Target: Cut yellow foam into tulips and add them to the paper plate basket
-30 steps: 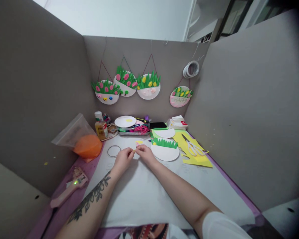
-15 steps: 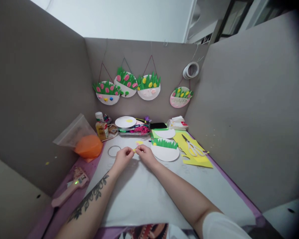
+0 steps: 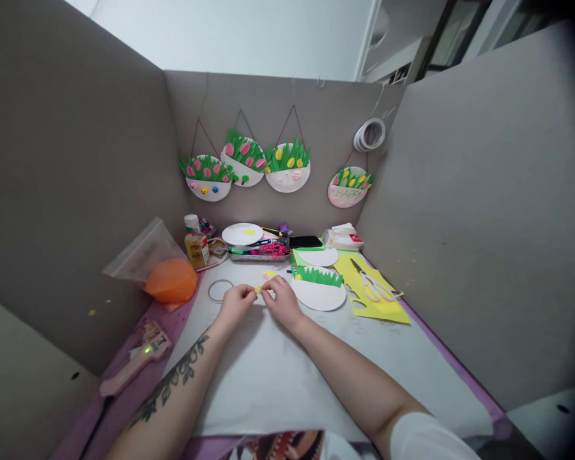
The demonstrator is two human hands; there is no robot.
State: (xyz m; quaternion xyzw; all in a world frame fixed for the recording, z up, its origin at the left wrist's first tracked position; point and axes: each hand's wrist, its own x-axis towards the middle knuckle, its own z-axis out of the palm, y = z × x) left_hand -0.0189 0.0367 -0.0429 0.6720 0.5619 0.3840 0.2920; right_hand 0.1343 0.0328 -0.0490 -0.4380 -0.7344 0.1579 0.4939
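Observation:
My left hand point(image 3: 238, 301) and my right hand point(image 3: 282, 300) meet above the white table cover, fingertips pinched on a small yellow piece point(image 3: 258, 290) between them. Its shape is mostly hidden by the fingers. Just beyond them lie small yellow and pink cutouts point(image 3: 268, 275). Right of my right hand is a white half-plate piece point(image 3: 320, 296) with a green paper grass strip along its top. A yellow paper sheet point(image 3: 381, 308) with cut-out notches lies farther right, with white-handled scissors point(image 3: 374, 285) on it.
Behind are a tray of supplies point(image 3: 259, 257), a white plate point(image 3: 242, 234), a phone point(image 3: 305, 242) and a tissue pack point(image 3: 344, 237). On the left are a glue bottle point(image 3: 197, 246), a bag with orange contents point(image 3: 171, 280) and a pink glue gun point(image 3: 137, 367). Decorated plates point(image 3: 287, 179) hang behind.
The fingers of my right hand have shifted slightly over the yellow piece. My left hand has barely moved, and the view has shifted a little.

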